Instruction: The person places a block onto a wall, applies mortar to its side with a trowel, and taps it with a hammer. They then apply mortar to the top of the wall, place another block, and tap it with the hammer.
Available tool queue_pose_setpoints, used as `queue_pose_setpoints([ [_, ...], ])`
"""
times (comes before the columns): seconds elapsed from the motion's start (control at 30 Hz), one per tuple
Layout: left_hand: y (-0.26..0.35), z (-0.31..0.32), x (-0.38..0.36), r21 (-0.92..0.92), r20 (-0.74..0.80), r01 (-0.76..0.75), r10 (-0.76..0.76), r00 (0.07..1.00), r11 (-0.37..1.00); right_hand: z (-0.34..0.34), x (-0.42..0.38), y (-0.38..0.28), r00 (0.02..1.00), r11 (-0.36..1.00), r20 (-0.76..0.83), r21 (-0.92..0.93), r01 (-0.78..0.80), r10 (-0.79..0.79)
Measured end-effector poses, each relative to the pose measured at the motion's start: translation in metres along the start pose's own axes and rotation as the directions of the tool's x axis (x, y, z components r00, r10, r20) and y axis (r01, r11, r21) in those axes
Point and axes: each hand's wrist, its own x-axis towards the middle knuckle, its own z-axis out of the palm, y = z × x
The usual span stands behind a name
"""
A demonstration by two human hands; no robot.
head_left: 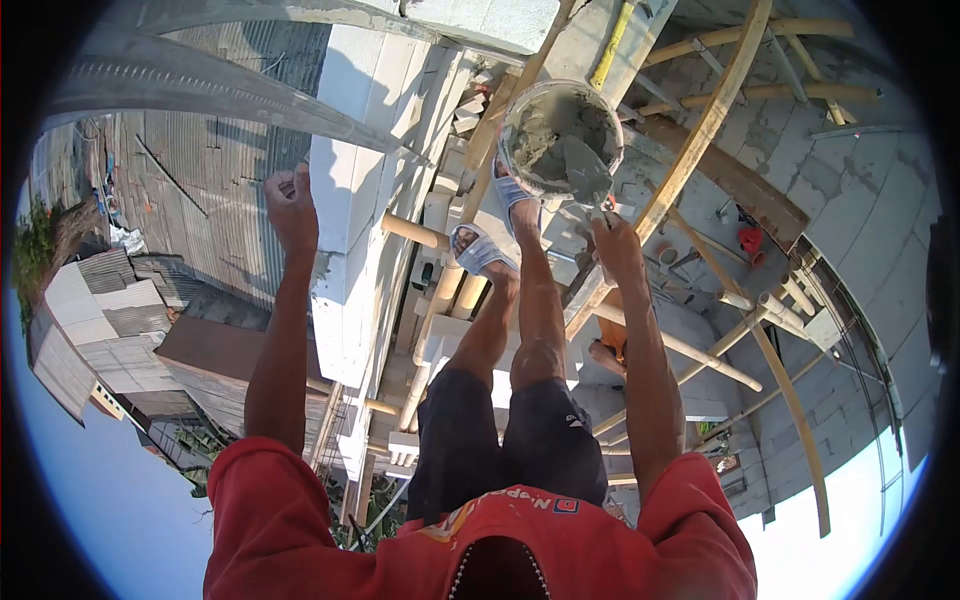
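My right hand (616,245) is closed round the handle of a trowel (586,170), whose grey blade lies over the mortar in a round bucket (508,150). Wet grey mortar (548,122) fills much of the bucket and coats its inside. My left hand (291,205) is raised at the left, beside the pale block wall (345,200), with its fingers curled; whether anything is in them is too small to tell. Both my feet, in light sandals (480,246), stand below the bucket.
Bamboo poles (700,355) and a long wooden beam (715,115) cross the right side. A yellow tool (612,45) lies above the bucket. Corrugated roofs (190,180) lie far below at the left. A bare leg of another person (606,356) shows beneath my right forearm.
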Motion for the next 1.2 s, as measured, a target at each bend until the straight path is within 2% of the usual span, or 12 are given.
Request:
queue_pose_setpoints([
  [0.17, -0.008, -0.045, -0.133, -0.11, 0.146, 0.226, -0.209, 0.967, 0.968, 0.007, 0.026, -0.028, 0.996, 0.99, -0.006, 0.108, -0.089, 0.09],
  [0.23, -0.011, -0.066, -0.191, -0.156, 0.485, 0.385, -0.268, 0.832, 0.91, 0.022, 0.029, -0.004, 0.984, 0.97, 0.026, 0.162, -0.178, 0.177],
  [0.27, -0.011, -0.078, -0.22, -0.101, 0.612, 0.355, -0.223, 0.759, 0.929, 0.03, 0.02, 0.008, 0.992, 0.99, -0.11, -0.116, -0.081, 0.069],
  [0.3, -0.01, -0.087, -0.248, 0.139, 0.667, 0.36, -0.356, 0.655, 0.923, 0.038, 0.009, 0.021, 0.988, 0.987, -0.143, -0.141, -0.078, 0.058],
  [0.37, 0.007, -0.114, -0.29, 0.143, 0.724, 0.258, -0.279, 0.631, 0.955, 0.047, -0.011, 0.042, 0.99, 0.984, -0.126, -0.162, -0.078, 0.057],
  [0.57, 0.003, -0.16, -0.318, 0.151, 0.608, 0.294, -0.324, 0.725, 0.944, 0.037, -0.1, 0.052, 0.984, 0.977, -0.167, -0.211, 0.022, -0.058],
  [0.67, -0.002, -0.169, -0.315, 0.071, 0.532, 0.332, -0.317, 0.785, 0.941, 0.015, -0.124, 0.047, 1.0, 0.962, -0.017, -0.272, -0.026, 0.022],
  [0.77, 0.013, -0.176, -0.314, 0.05, 0.48, 0.39, -0.364, 0.798, 0.92, -0.003, -0.133, 0.057, 0.982, 0.917, -0.056, -0.371, 0.145, -0.179],
  [0.83, 0.015, -0.176, -0.317, 0.078, 0.549, 0.531, -0.481, 0.683, 0.844, -0.02, -0.134, 0.063, 0.97, 0.883, -0.027, -0.421, 0.208, -0.242],
  [0.93, 0.012, -0.165, -0.344, -0.006, 0.439, 0.586, -0.524, 0.73, 0.81, -0.049, -0.128, 0.066, 0.956, 0.895, 0.007, -0.349, 0.276, -0.292],
  [1.07, 0.015, -0.167, -0.369, 0.084, 0.583, 0.756, -0.647, 0.491, 0.649, -0.094, -0.127, 0.038, 0.935, 0.83, 0.2, -0.431, 0.354, -0.295],
  [1.2, 0.002, -0.136, -0.446, -0.051, 0.461, 0.845, -0.738, 0.493, 0.533, -0.119, -0.096, 0.029, 0.928, 0.758, 0.217, -0.535, 0.373, -0.303],
])
